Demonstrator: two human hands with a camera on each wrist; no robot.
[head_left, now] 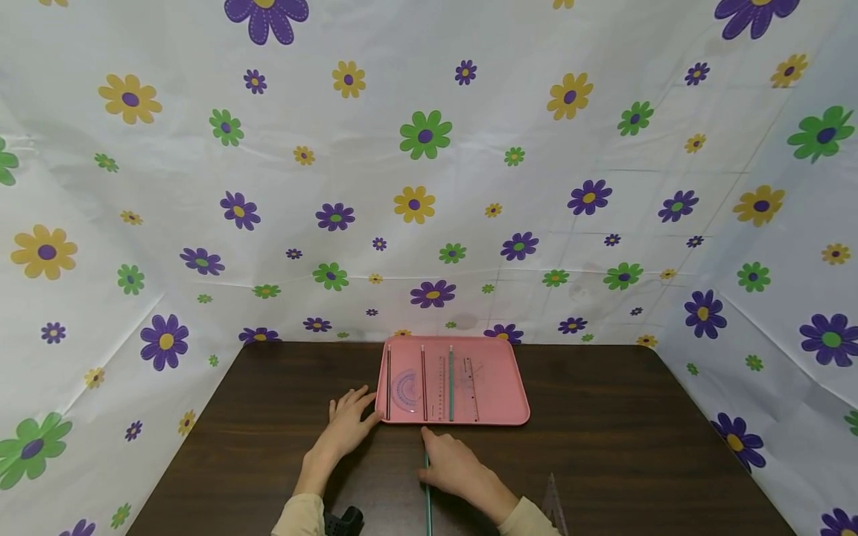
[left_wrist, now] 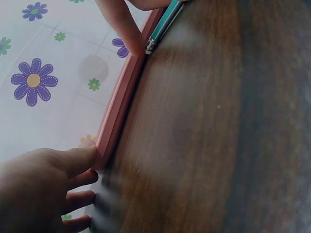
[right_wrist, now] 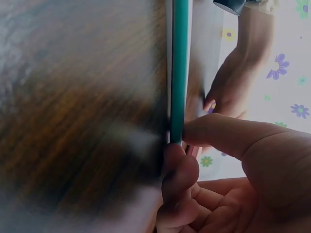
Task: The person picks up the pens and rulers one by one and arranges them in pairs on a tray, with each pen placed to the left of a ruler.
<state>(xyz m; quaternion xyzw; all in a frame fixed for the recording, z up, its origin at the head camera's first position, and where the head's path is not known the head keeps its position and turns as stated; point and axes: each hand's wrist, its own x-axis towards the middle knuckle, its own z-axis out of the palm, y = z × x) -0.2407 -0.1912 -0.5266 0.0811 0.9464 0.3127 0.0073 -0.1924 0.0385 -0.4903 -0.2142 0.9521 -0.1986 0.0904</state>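
My right hand [head_left: 456,465] pinches a green pencil [head_left: 428,506] between thumb and curled fingers [right_wrist: 181,172], in front of the pink tray [head_left: 503,387]. Close up in the left wrist view, the metal-banded end of the pencil [left_wrist: 163,26] lies along the tray's front rim [left_wrist: 119,102], with a right fingertip right at it. My left hand [head_left: 345,426] is at the tray's front left corner. Its thumb [left_wrist: 80,158] touches the corner while the other fingers stretch out past it. Nothing is held in the left hand.
On the tray lie a dark pencil [head_left: 389,383], a clear protractor [head_left: 405,390], a red pencil [head_left: 424,383], a clear ruler [head_left: 441,387], another green pencil [head_left: 451,383] and a second clear measuring piece [head_left: 472,391]. A clear triangular piece [head_left: 553,502] is beside the right sleeve. Flowered cloth [head_left: 429,171] surrounds the table.
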